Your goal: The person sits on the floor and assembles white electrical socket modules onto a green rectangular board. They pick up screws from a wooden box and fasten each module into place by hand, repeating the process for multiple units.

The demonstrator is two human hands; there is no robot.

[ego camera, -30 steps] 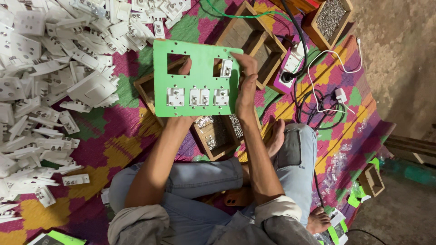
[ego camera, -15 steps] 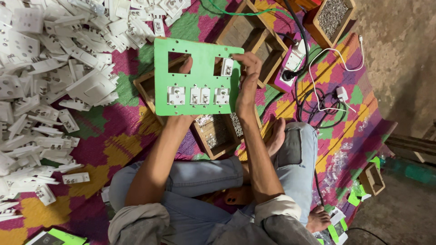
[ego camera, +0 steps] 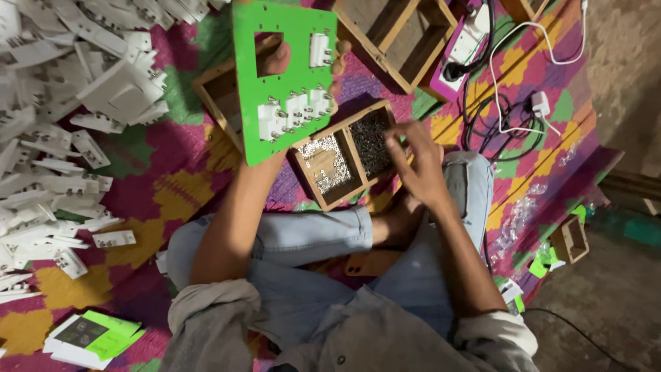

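Observation:
My left hand holds a green board upright from behind; a finger shows through its square cutout and fingertips curl round its right edge. Several white switches are mounted on the board. Below it a wooden box with two compartments rests by my knee, with silver screws in the left one and dark screws in the right. My right hand hovers over the dark screws with its fingers pointing down, and nothing shows in them.
A big pile of white switch plates covers the left of the colourful mat. Wooden frames, a power strip and tangled cables lie beyond the box. Green and white cards sit at bottom left.
My right hand has left the board's right edge and dropped down to the wooden box of screws. The board has tilted, held by the left hand alone.

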